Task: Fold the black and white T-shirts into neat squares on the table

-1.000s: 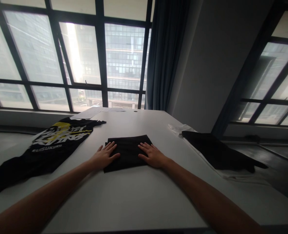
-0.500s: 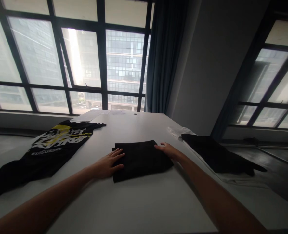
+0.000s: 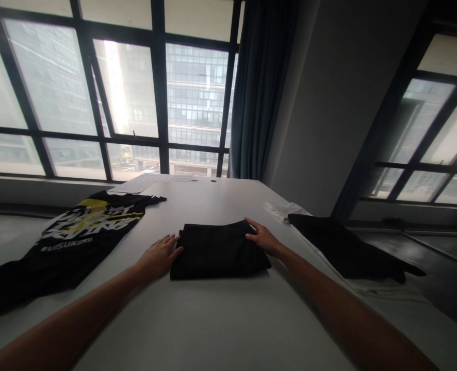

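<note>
A folded black garment (image 3: 216, 252) lies as a flat rectangle on the white table in front of me. My left hand (image 3: 159, 256) rests along its left edge, fingers stretched and thumb apart, with the thumb tip touching the cloth. At the upper right corner, my right hand (image 3: 266, 238) pinches the fabric: the thumb lies on top and the index finger is at the far edge. That corner stands slightly raised. The undersides of the folds are hidden.
A black T-shirt (image 3: 93, 226) with white and yellow print is spread on the left. On the right lies another black garment (image 3: 340, 245), beside white cloth (image 3: 284, 210). White papers (image 3: 143, 181) sit at the far end of the white table (image 3: 213, 324), before windows and a blue curtain (image 3: 254, 98).
My left hand has slid left from the top of the garment to its edge. The garment has turned slightly and shifted left. My right index finger has extended to the corner.
</note>
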The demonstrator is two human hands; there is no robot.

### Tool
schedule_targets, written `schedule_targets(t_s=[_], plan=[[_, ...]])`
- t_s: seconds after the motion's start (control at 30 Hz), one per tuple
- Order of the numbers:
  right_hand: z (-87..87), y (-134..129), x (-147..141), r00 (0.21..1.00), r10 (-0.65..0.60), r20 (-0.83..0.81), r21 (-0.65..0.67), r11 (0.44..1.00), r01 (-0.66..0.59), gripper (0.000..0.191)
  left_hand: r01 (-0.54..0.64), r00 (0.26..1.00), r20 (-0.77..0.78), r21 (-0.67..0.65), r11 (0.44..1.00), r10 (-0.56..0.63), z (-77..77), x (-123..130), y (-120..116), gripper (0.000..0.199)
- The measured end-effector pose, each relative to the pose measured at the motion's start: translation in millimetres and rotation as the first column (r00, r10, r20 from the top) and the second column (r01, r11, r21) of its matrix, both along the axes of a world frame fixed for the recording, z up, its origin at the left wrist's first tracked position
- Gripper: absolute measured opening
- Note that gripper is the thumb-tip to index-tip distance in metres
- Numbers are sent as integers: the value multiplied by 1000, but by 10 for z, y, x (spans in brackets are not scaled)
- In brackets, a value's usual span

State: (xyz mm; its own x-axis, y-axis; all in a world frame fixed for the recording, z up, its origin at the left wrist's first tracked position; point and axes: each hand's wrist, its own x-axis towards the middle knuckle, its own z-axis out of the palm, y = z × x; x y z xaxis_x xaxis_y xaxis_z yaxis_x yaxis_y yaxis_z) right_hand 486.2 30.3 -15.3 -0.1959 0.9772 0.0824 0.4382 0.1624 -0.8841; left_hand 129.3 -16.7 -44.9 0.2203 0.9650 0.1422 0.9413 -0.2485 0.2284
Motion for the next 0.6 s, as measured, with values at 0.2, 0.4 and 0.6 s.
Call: schedule_targets(t_s=[0.2,0.4,0.6], plan=[[446,565,23,948,-81,308,159,987,33,33,26,999,-18,-13,1000,-27,-39,-12,14,64],[1137,1300,152,926,-209,314,454,890,46,34,19,998,-59,-26,999,-20,-63,-13,42,62],[1484,1796,910,835,-548,43,658,645,389,41,19,997,-70,-25,1000,-20,-94,-23,71,60]])
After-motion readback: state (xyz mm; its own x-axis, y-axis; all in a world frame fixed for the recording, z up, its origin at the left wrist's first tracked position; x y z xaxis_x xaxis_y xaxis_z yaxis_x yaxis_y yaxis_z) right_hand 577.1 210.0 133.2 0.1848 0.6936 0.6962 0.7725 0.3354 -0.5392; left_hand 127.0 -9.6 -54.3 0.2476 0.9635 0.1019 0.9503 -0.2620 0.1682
